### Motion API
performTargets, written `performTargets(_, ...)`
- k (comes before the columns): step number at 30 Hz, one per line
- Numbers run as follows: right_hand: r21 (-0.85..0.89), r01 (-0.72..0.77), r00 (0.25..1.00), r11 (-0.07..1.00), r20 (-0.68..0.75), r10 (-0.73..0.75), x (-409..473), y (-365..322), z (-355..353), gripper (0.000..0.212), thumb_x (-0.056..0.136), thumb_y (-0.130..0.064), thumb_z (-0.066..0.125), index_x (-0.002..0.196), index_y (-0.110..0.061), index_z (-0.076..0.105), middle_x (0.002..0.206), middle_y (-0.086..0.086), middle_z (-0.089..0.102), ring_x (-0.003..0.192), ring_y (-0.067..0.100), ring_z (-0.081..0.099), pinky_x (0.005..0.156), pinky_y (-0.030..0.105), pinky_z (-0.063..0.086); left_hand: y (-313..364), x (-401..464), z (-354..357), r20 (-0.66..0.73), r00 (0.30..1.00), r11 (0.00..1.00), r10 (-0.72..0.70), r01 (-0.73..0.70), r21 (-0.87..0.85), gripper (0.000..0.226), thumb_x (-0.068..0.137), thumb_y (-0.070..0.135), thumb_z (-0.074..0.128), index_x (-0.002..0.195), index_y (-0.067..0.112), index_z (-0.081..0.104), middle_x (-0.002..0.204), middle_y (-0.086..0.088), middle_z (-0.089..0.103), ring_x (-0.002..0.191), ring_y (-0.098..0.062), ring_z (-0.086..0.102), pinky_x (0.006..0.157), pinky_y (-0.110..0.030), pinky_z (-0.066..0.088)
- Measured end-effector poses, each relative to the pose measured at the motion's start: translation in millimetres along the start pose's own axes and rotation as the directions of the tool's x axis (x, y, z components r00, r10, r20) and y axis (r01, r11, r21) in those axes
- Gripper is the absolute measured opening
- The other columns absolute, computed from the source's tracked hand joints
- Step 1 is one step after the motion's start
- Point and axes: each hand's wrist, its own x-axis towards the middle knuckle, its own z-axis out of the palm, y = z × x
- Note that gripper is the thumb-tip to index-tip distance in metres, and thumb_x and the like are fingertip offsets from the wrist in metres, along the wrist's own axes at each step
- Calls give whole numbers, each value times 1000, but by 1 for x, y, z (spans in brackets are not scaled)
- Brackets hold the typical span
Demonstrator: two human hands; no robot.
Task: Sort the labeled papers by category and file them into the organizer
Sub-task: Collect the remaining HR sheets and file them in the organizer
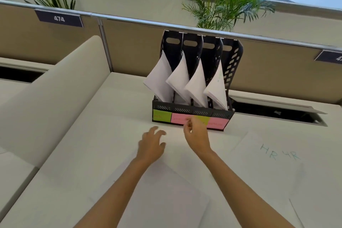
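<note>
A black slotted organizer [233,65] stands at the back of the white desk, each slot holding leaning white papers [159,79]. Green and pink sticky labels [162,115] line its front; the leftmost reads "HR". A sheet marked "HR 4R" [279,153] lies flat at the right. Another white sheet [166,196] lies under my forearms. My left hand [150,146] hovers over the desk with fingers spread, holding nothing. My right hand [196,135] is just in front of the labels, fingers loosely curled, nothing visible in it.
A cream padded divider [55,89] rises on the left. A cable slot [277,113] opens in the desk right of the organizer. Tan partition panels [129,48] and potted palms [222,0] stand behind. More paper edges show at the lower right [314,209].
</note>
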Motion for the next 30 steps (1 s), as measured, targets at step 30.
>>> performTargets(30, -186, -240, 795, 953, 526, 303, -131, 37, -17, 21, 85, -16, 63, 67, -12, 51, 72, 3, 47, 67, 19, 43, 61, 30, 34, -1, -52, 15, -10, 988, 988, -152, 152, 8, 15, 90, 35, 64, 92, 20, 68, 97, -2, 59, 97, -27, 58, 77, -34, 42)
